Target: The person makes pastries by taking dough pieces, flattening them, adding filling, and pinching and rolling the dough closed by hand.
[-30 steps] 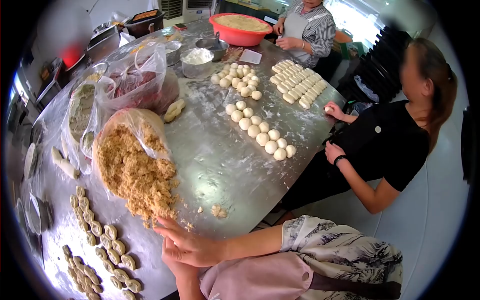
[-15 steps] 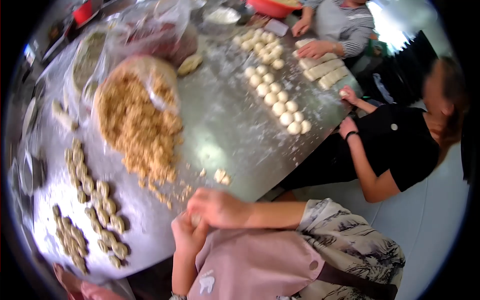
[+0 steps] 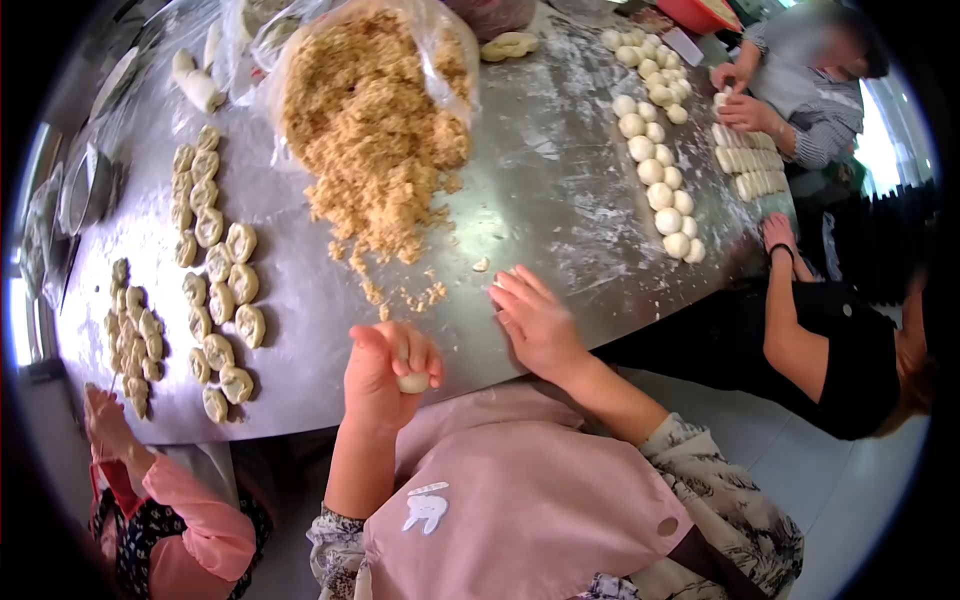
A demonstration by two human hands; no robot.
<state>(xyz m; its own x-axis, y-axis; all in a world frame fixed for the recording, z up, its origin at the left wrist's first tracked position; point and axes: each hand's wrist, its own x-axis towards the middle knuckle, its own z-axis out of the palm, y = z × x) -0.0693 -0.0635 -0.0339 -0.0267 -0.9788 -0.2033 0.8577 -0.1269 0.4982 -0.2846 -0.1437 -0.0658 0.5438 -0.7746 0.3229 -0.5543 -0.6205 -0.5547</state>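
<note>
My left hand [image 3: 392, 368] is raised at the table's front edge, its fingers curled round a small pale dough ball [image 3: 412, 383]. To its right, my right hand [image 3: 535, 322] reaches over the metal table [image 3: 540, 215], fingers bent together at the tabletop; a bit of something pale shows at the fingertips, mostly hidden. Just beyond those fingertips lies a small dough scrap [image 3: 481, 265]. Crumbly orange-brown filling [image 3: 375, 130] spills out of a clear plastic bag [image 3: 462, 60] towards my hands, with loose crumbs [image 3: 425, 292] at its near end.
Shaped dough pieces [image 3: 218, 263] stand in rows at the left. Dough balls [image 3: 650, 172] and a block of dough strips [image 3: 750, 160] are at the right. One person's hands [image 3: 750, 112] work at the strips; another's hand [image 3: 778, 232] rests at the right edge. A third person's hands [image 3: 108, 425] are front left.
The view has swung left and down. My hands have parted: the left keeps the dough ball, while the right has reached forward to where loose dough pieces lay. A person at the front left has come into view.
</note>
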